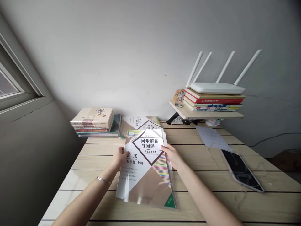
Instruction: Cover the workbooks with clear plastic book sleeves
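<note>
A workbook [145,175] in a clear plastic cover, with Chinese print and a white, tan and striped front, is held face up over the table. My left hand [119,158] grips its left edge, thumb on the cover. On the right edge, my right hand [172,155] pinches it with the thumb on top and fingers underneath. Just behind it lies another workbook [131,123] of similar design, partly hidden by the held one. A stack of books [91,121] stands to the left of that one.
A small raised shelf [207,115] at the back right bears several books [211,102] and a white router [217,87] with upright antennas. A white sheet of paper [213,138] and a dark-screened tablet [242,171] lie on the slatted table [195,179].
</note>
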Tool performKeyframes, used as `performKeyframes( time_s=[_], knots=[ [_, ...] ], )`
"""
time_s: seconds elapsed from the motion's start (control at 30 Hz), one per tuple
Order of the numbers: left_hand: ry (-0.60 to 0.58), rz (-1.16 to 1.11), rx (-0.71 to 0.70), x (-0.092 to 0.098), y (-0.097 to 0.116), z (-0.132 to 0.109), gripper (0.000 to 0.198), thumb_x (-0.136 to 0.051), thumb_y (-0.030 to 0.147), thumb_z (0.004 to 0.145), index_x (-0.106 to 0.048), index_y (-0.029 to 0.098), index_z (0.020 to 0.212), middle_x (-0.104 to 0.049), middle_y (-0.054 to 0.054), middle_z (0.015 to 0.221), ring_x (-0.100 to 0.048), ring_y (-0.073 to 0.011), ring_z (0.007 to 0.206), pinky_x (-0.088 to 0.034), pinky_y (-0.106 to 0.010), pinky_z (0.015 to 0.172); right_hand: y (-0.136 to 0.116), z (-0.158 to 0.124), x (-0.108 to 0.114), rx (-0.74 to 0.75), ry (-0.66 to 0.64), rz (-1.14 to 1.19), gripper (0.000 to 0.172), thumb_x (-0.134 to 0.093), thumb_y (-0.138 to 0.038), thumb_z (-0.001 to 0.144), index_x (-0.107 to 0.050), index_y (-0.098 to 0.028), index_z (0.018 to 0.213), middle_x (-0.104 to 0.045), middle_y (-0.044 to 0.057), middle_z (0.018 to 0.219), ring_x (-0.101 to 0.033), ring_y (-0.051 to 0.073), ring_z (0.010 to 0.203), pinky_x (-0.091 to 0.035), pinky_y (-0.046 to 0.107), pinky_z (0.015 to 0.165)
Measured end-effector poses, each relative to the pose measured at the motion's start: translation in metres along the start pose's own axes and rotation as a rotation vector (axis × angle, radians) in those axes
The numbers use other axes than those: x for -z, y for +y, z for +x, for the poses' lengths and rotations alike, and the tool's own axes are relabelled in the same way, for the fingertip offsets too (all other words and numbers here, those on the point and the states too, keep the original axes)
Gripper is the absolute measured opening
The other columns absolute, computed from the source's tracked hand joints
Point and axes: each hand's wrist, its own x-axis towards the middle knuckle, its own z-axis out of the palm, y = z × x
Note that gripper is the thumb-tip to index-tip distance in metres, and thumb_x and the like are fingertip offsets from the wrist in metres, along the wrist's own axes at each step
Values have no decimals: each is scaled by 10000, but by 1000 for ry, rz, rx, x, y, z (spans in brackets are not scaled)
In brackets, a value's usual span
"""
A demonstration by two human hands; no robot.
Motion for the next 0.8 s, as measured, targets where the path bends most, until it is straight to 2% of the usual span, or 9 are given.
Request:
performKeyframes(
  time_s=[0.1, 0.2, 0.3, 0.43, 0.53, 0.63, 0.73, 0.8],
  knots=[
    [-46, -44, -42, 1, -4, -2, 218, -676, 228, 683, -525, 161, 826, -656, -40, 705, -628, -189, 647, -479, -289, 591, -12, 9, 2, 33, 14, -28, 161, -669, -176, 752, -645, -164, 911, -735, 72, 847, -702, 211, 768, -577, 324, 679],
    [-99, -92, -58, 1, -4, -7, 247, -673, 255, 693, -497, 171, 845, -650, -31, 699, -617, -169, 620, -484, -275, 568, -25, 27, -1, 74, 94, -29, 144, -678, -234, 763, -656, -154, 881, -735, 79, 829, -701, 207, 737, -577, 311, 645],
    [-120, -112, -3, -1, -2, -13, 274, -667, 316, 713, -470, 200, 862, -633, -6, 698, -599, -145, 557, -457, -245, 501, -35, 49, -7, 111, 154, -49, 126, -692, -239, 752, -659, -143, 827, -727, 65, 732, -689, 198, 648, -567, 298, 585],
    [-93, -123, 103, -7, -2, -16, 199, -589, 356, 790, -465, 216, 858, -568, 33, 621, -501, -98, 419, -346, -190, 387, -46, 69, -15, 111, 172, -66, 90, -681, -208, 757, -647, -145, 811, -710, 46, 664, -675, 190, 602, -558, 286, 554],
    [-63, -274, 50, -11, 1, -10, 175, -598, 300, 790, -465, 202, 847, -561, 27, 614, -531, -106, 453, -404, -206, 426, -56, 75, -16, 90, 115, -66, 99, -620, -227, 817, -639, -147, 871, -719, 56, 706, -679, 185, 628, -565, 289, 577],
    [-40, -357, -1, -13, 8, 4, 140, -589, 244, 795, -466, 194, 836, -560, 29, 614, -547, -98, 483, -444, -210, 476, -60, 71, -9, 3, -5, -102, 113, -610, -238, 837, -642, -151, 902, -730, 68, 777, -682, 166, 655, -564, 274, 605],
    [-40, -375, 8, -14, 16, 19, 101, -571, 210, 807, -475, 191, 831, -564, 30, 614, -565, -95, 507, -457, -205, 504, -47, 62, 4, -154, -88, -189, 95, -669, -203, 790, -645, -124, 837, -724, 92, 749, -666, 160, 579, -545, 265, 540],
    [-55, -375, 41, -13, 19, 28, 86, -567, 218, 818, -490, 181, 815, -574, 16, 606, -585, -109, 525, -477, -223, 531, -34, 56, 11, -210, -90, -220, 85, -692, -175, 767, -632, -117, 787, -717, 92, 720, -659, 157, 550, -533, 261, 515]
  ],
)
